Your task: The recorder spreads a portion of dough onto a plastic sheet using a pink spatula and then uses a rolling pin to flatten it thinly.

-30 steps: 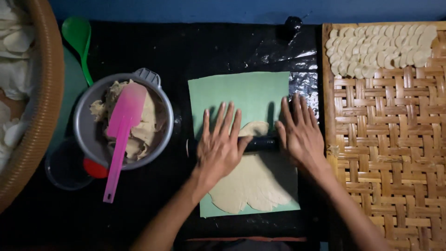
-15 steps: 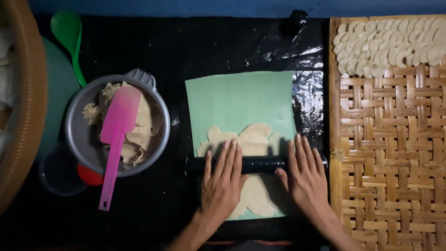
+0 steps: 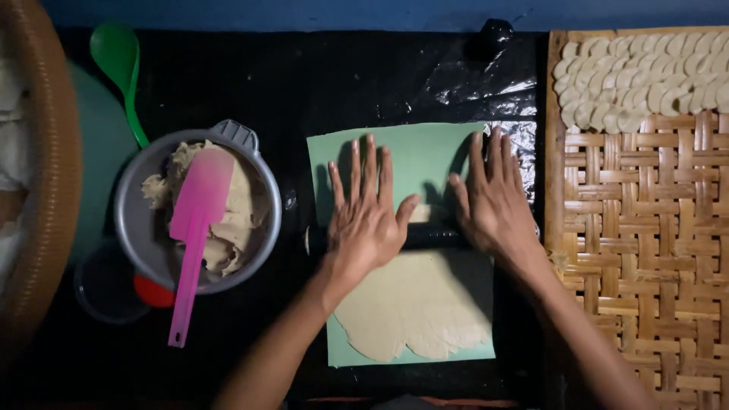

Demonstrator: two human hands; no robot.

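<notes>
Wall: a plain blue strip (image 3: 304,14) runs along the far edge of what I see, above my work surface.
Work surface: a black plastic sheet (image 3: 250,83) covers it from side to side, wrinkled and shiny in places.
Light: it comes from above and glints off the crumpled plastic (image 3: 486,83) on the far right of the sheet; the near edge and the corners lie in shadow.
Right side: a woven bamboo tray (image 3: 645,250) lies flat, its edge just beside the black sheet.
Left side: a round woven basket rim (image 3: 53,190) curves in from the left edge.
</notes>
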